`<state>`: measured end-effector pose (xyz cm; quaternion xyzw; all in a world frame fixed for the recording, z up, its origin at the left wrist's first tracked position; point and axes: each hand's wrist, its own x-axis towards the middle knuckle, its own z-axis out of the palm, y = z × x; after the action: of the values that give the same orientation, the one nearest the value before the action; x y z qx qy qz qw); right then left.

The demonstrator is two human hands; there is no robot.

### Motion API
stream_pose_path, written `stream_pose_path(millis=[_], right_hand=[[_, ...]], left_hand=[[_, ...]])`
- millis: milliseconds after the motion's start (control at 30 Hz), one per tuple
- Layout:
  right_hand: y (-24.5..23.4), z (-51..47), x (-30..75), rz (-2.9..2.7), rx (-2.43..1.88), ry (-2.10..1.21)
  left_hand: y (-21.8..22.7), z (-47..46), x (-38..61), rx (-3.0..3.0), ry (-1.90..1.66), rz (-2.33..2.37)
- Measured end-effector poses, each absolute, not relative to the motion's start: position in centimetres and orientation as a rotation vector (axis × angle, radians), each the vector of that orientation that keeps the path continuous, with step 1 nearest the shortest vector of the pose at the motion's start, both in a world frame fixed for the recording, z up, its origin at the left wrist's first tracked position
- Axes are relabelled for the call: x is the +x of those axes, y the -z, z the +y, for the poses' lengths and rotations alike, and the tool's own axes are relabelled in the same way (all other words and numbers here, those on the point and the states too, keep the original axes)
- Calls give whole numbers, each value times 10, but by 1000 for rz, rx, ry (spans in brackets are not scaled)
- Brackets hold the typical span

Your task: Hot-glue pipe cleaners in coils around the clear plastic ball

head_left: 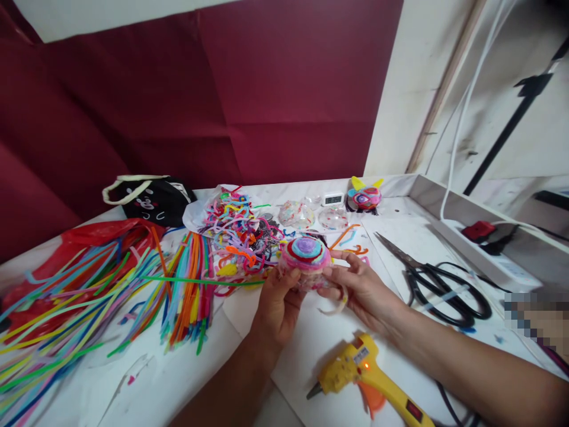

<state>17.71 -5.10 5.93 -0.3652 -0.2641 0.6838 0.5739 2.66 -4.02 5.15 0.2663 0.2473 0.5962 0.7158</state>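
Between both hands is a pipe-cleaner ball (306, 254), its top coiled in rings of purple, light blue, red and pink. My left hand (276, 299) grips its left side, thumb on the near face. From the right, my right hand (358, 280) closes on it with thumb and fingers. A pale pink pipe cleaner (334, 305) hangs in a loose curl below my right fingers; where it joins the ball is hidden. On the white paper nearer me lies a yellow hot glue gun (351, 367), nozzle pointing left, its small light glowing orange.
Large black scissors (433, 276) lie at right beside a power strip (489, 252). Bundled pipe cleaners (189, 290) and a red bag (84, 249) cover the left. Behind are bent scraps (231, 207), clear domes (296, 214), a small digital display (332, 200), a finished-looking eared ball (365, 197) and a black pouch (155, 201).
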Motion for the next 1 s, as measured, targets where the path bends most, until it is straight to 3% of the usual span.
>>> stream_pose_path(millis=[1000], right_hand=[[-62, -52, 174, -620, -841, -1596]], left_hand=[[-48, -43, 30, 612, -1331, 523]])
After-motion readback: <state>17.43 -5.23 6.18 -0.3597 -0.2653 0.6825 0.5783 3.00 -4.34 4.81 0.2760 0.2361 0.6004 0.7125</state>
